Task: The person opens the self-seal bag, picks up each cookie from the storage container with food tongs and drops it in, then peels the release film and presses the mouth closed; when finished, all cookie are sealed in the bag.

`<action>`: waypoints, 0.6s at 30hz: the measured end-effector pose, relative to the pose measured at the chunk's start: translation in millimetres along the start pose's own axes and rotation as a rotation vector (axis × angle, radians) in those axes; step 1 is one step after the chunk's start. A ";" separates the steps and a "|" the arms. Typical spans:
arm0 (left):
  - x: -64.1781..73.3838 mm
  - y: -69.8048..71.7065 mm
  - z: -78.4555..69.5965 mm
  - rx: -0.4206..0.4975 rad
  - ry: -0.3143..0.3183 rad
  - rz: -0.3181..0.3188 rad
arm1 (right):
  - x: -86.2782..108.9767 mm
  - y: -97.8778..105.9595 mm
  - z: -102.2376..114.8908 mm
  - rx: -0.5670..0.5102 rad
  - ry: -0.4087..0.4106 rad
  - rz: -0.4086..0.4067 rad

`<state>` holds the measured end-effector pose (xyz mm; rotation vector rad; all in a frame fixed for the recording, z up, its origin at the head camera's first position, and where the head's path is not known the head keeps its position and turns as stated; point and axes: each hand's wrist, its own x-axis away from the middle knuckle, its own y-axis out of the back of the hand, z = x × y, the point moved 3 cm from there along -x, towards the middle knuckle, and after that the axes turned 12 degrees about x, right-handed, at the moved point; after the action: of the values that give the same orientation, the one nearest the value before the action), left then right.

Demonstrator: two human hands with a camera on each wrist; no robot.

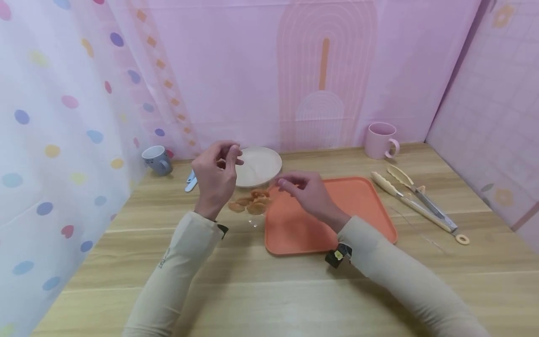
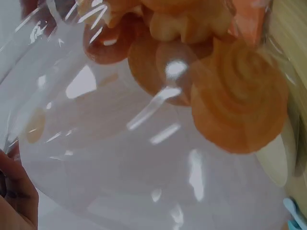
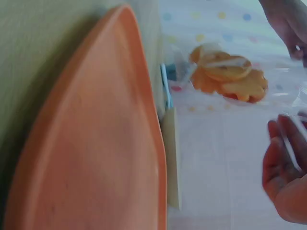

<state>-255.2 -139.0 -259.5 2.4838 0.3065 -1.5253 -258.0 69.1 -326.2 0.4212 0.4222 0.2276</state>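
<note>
A clear plastic bag (image 1: 254, 221) with several brown biscuits (image 1: 256, 207) hangs above the table between my hands. My left hand (image 1: 216, 178), raised on the left, pinches the bag's upper edge between thumb and fingers. On the other side, my right hand (image 1: 309, 194) holds the film with curled fingers, above the orange tray (image 1: 328, 234). The left wrist view shows a swirled biscuit (image 2: 240, 100) close up through the shiny film. In the right wrist view the biscuits (image 3: 228, 76) sit bunched inside the bag.
Behind the bag lies a white plate (image 1: 266, 161). A grey-blue mug (image 1: 157, 161) and a light blue utensil (image 1: 191, 182) are at the left. To the right are a pink mug (image 1: 379, 140), tongs (image 1: 421, 203) and a small beige ring (image 1: 462, 239).
</note>
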 end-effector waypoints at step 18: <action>-0.5 0.9 -21.0 0.393 0.403 0.092 | 13.3 32.2 16.6 -0.106 0.150 0.056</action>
<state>-237.3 -133.9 -249.7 3.0604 -0.0586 -1.1248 -242.9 96.0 -302.9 0.3129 0.5430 0.3355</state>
